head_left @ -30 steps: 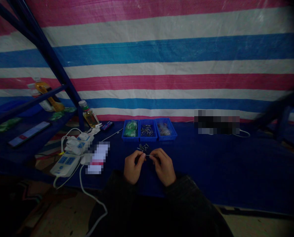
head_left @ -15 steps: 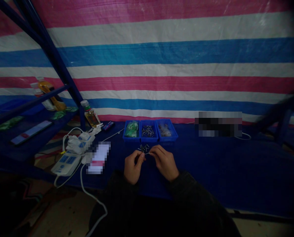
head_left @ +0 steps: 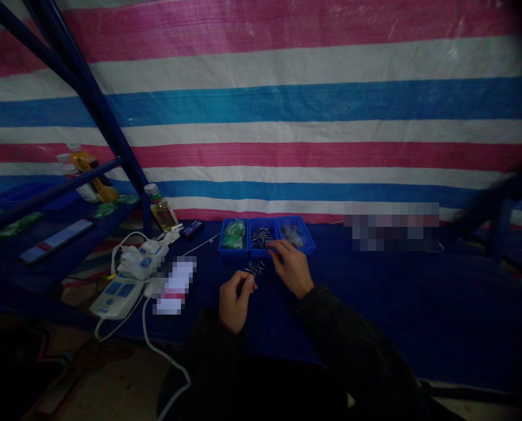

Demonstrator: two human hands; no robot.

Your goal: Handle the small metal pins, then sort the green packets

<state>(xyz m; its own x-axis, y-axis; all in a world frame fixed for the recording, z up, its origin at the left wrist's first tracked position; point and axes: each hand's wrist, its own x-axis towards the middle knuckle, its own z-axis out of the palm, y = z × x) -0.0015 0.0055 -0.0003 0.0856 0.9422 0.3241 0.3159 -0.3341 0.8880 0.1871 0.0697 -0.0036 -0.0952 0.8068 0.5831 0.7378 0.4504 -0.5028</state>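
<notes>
My left hand [head_left: 236,303] is closed in a pinch above the blue tabletop, thumb against fingers; whatever it grips is too small to make out. Right behind its fingertips lies a small pile of thin dark and silver pin-like pieces [head_left: 256,269]. My right hand [head_left: 293,270] reaches over the front edge of the middle blue bin [head_left: 261,253], which holds more such pieces. Its fingers are bent together, and I cannot see what is between them. To the left, a blue bin holds green bagged items [head_left: 234,235]; the right bin holds clear bagged items [head_left: 293,234].
A white power strip [head_left: 118,294] with plugs and cables lies on the left, beside a pixelated phone [head_left: 177,286]. Behind them stand a bottle [head_left: 162,209] and a blue frame post [head_left: 107,126]. A pixelated object [head_left: 392,227] sits at the back right. Striped sheeting closes off the rear.
My right hand has moved away from my left hand, forward to the middle bin. The left hand has stayed nearly in place, still pinched. The view has tilted up slightly.
</notes>
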